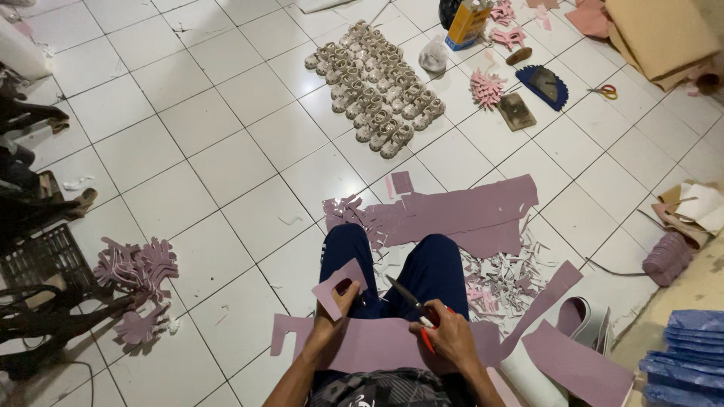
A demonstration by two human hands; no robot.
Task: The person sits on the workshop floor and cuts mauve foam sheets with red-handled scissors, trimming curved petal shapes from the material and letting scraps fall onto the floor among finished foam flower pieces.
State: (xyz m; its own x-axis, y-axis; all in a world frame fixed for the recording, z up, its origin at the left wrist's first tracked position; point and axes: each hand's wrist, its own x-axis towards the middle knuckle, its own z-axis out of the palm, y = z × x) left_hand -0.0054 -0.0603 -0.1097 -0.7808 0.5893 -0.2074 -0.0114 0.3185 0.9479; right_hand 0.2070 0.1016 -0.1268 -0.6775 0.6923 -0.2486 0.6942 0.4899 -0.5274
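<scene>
The mauve foam piece (pixel 338 285) was pinched in the left hand (pixel 337 310) above the lap, the right hand (pixel 445 332) gripping red-handled scissors (pixel 413 307) mid-trimming, so the next cut likely needed the blades aligned on its edge.

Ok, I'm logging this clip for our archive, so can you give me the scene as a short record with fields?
setting: white tiled floor, person seated, legs in dark blue trousers
left hand: holds a small mauve cut piece
right hand: grips red-handled scissors, blades pointing towards the piece
lap: large mauve sheet
ahead: mauve offcut sheet, pale scraps
far: rows of small beige shoes
left: pile of mauve cut shapes
</scene>
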